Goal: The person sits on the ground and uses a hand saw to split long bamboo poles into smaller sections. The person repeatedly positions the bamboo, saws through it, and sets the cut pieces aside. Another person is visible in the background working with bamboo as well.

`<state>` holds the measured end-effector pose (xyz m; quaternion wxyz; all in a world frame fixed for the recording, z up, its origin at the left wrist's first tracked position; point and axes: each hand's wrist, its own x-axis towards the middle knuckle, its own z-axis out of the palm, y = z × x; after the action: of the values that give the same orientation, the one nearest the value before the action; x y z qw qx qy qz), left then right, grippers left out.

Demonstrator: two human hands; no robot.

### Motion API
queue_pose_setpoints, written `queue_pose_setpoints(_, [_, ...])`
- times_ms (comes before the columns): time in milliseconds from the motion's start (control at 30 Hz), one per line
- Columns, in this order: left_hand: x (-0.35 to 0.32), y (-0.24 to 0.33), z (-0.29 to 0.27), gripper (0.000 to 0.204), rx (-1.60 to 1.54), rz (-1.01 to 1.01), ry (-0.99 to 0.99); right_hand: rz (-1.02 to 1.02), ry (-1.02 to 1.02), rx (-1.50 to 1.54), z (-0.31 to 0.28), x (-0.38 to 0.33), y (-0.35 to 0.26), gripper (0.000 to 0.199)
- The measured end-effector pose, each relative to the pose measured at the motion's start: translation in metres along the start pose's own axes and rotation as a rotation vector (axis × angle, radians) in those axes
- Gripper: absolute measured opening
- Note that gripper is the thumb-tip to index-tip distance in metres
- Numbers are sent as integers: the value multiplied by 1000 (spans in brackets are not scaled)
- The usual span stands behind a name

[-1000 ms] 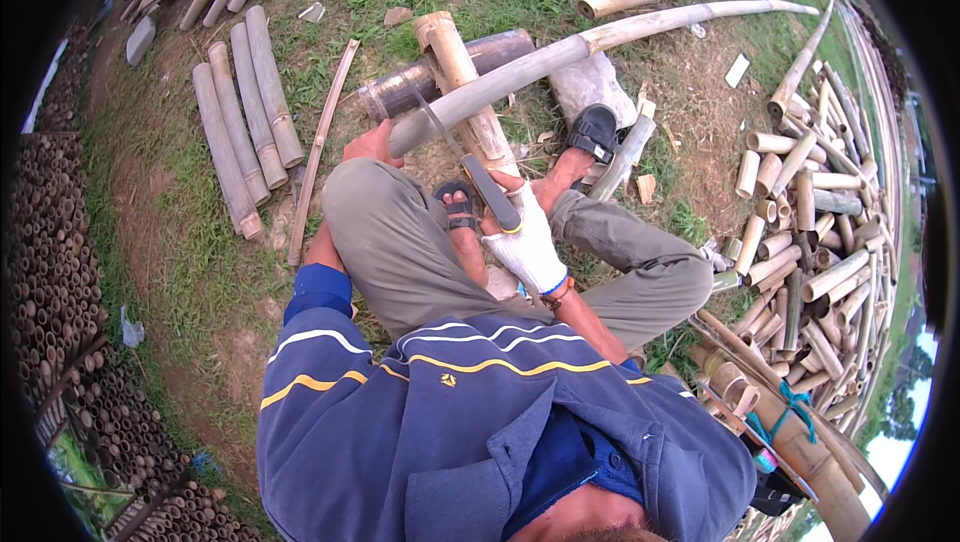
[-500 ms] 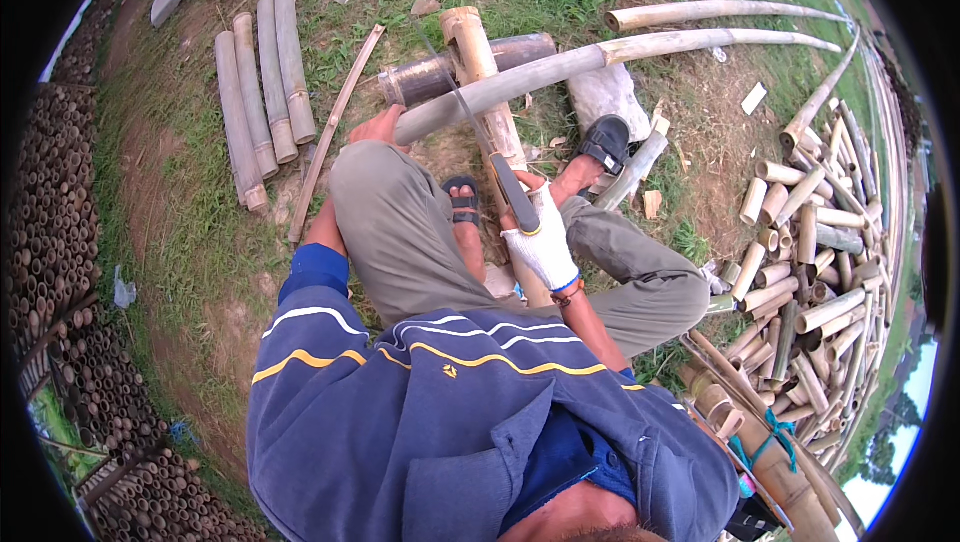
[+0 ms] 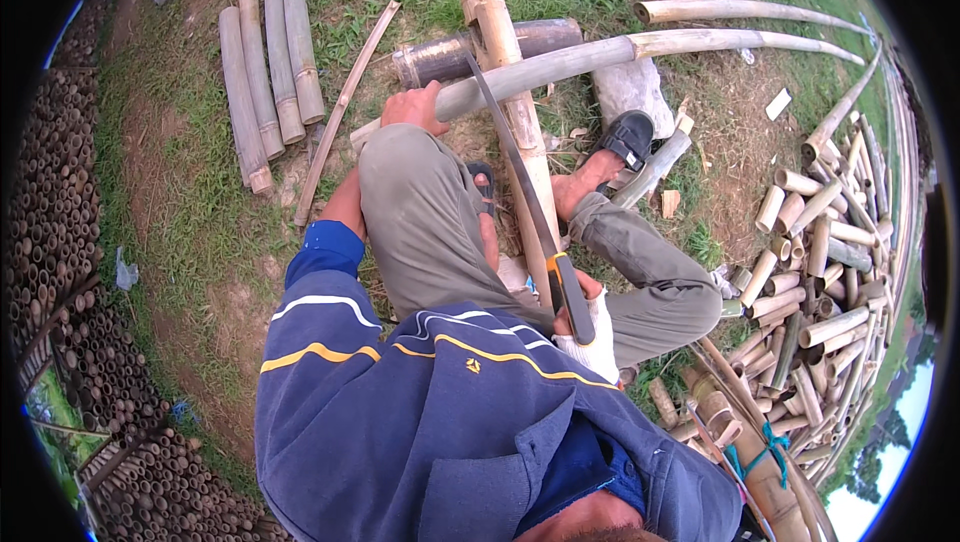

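My left hand (image 3: 416,108) grips a long pale bamboo pole (image 3: 580,58) near its left end, beside my raised knee. The pole lies across a notched bamboo post (image 3: 524,122) that slants down between my legs. In a white glove, my right hand (image 3: 592,334) is closed around the black and yellow handle of a hand saw (image 3: 530,182), close to my body. The saw's long blade runs forward, its tip end against or just over the pole beside the post. I cannot tell how deep any cut is.
A dark thick bamboo log (image 3: 430,64) lies crosswise behind the pole. Several cut bamboo lengths (image 3: 287,52) and a thin strip (image 3: 345,112) lie on the left. A heap of short pieces (image 3: 800,282) is at right. A pale stone-like block (image 3: 630,97) sits by my right foot.
My right hand has drawn the saw back toward my body. More of the pole's end now shows left of my left hand. The view has shifted slightly.
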<state>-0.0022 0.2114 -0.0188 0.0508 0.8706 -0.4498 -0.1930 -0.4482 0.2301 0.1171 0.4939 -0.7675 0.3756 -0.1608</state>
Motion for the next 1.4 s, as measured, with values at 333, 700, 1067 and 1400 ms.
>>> queue_pose_setpoints(333, [12, 3, 5, 70, 79, -1, 14, -230, 64, 145, 91, 252, 3, 55])
queue_pose_setpoints(700, [3, -13, 4, 73, 59, -39, -22, 9, -16, -43, 5, 8, -2, 65])
queue_pose_setpoints(1067, [16, -22, 8, 76, 63, -74, 3, -130, -55, 117, 90, 218, -6, 64])
queue_pose_setpoints(1400, [8, 1, 7, 66, 83, 16, 48, -42, -58, 301, 25, 19, 34, 53])
